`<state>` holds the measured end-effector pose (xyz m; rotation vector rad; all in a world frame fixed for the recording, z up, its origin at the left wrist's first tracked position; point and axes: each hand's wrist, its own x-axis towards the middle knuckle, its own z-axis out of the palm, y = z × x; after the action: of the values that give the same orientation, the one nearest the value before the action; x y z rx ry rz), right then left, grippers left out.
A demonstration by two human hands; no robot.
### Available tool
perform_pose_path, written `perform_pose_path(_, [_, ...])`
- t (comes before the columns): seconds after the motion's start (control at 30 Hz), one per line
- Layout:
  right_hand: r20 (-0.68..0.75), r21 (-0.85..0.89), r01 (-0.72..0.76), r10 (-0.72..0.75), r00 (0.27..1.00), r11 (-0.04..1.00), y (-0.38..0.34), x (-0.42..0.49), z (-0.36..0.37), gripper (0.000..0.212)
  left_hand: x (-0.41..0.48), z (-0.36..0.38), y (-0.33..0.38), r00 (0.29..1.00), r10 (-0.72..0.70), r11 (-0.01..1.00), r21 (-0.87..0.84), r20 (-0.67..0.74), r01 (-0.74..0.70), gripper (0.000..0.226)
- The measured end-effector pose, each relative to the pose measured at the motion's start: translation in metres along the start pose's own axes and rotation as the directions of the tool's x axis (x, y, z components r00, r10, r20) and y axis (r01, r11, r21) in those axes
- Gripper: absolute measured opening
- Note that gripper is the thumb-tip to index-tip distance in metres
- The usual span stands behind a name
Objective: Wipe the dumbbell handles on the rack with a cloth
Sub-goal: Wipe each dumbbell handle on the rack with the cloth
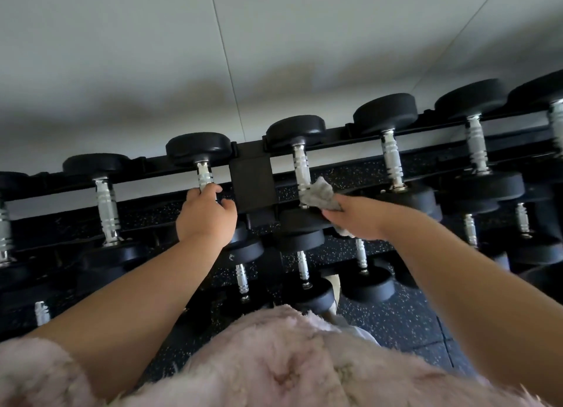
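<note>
Head view looks down on a black rack (246,149) whose top rail carries a row of black-ended dumbbells with ridged silver handles, set against a pale wall (274,41). At the far left edge a first handle (3,224) is cut off by the frame. Next to it stands the second handle (106,208), touched by neither hand. The third handle (204,176) is gripped at its near end by the left hand (207,215), fingers and thumb curled round the metal. Just right of that hand sits the rack's square black bracket (253,184). Beyond the bracket, the fourth handle (301,166) has a crumpled grey cloth (318,195) lying against its near part. The right hand (359,221) clutches the cloth from the right side, and a bit of cloth hangs below the fist. Further right, the fifth handle (392,160), the sixth handle (476,144) and a seventh handle (557,126) at the frame's edge stand apart from both hands. Below the top row, a lower tier holds more dumbbells (303,266). Under the rack lies a speckled black floor (396,318). Along the bottom, a fluffy pink garment (274,367) fills the foreground between the two bare forearms.
</note>
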<state>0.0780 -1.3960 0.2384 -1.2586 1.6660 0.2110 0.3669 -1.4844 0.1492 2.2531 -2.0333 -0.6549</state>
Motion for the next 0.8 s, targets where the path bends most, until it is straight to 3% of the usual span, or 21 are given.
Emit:
perform_pose_path(0.1, [-0.136, 0.068, 0.042, -0.033, 0.99, 0.997, 0.001, 0.007, 0.056, 0.064, 0.0, -0.001, 0.002, 1.0, 0.002, 1.0, 0.003, 0.004, -0.002, 0.039])
perform_pose_path(0.2, [-0.401, -0.017, -0.011, 0.004, 0.916, 1.0, -0.016, 0.027, 0.102, 0.065, -0.001, -0.001, 0.003, 1.0, 0.004, 1.0, 0.022, 0.009, -0.004, 0.038])
perform_pose_path(0.27, [-0.508, -0.191, -0.058, -0.048, 0.86, 0.98, -0.034, 0.035, 0.119, 0.061, -0.002, -0.002, 0.002, 1.0, 0.013, 0.999, 0.038, 0.01, -0.013, 0.037])
perform_pose_path(0.4, [-0.461, -0.524, 0.028, -0.311, 0.831, 0.851, -0.065, 0.048, 0.131, 0.057, -0.001, -0.003, 0.004, 1.0, 0.009, 0.999, 0.051, 0.019, -0.01, 0.037])
perform_pose_path(0.5, [-0.472, -0.574, -0.006, -0.324, 0.82, 0.819, -0.053, 0.053, 0.122, 0.059, -0.002, -0.004, 0.004, 1.0, 0.01, 0.999, 0.048, 0.03, -0.012, 0.036])
perform_pose_path(0.6, [-0.588, -0.515, 0.056, -0.4, 0.703, 0.855, -0.024, 0.046, 0.117, 0.045, -0.002, -0.005, 0.001, 1.0, 0.016, 0.999, 0.031, 0.027, -0.016, 0.034])
perform_pose_path(0.67, [-0.648, -0.422, 0.074, -0.358, 0.672, 0.903, -0.005, 0.04, 0.113, 0.042, -0.002, -0.006, 0.0, 0.999, 0.021, 1.0, 0.02, 0.027, -0.022, 0.034])
perform_pose_path(0.8, [-0.627, 0.095, 0.042, 0.027, 0.778, 0.995, 0.021, 0.031, 0.105, 0.047, -0.001, -0.005, -0.001, 0.999, 0.027, 1.0, 0.003, 0.03, -0.027, 0.034])
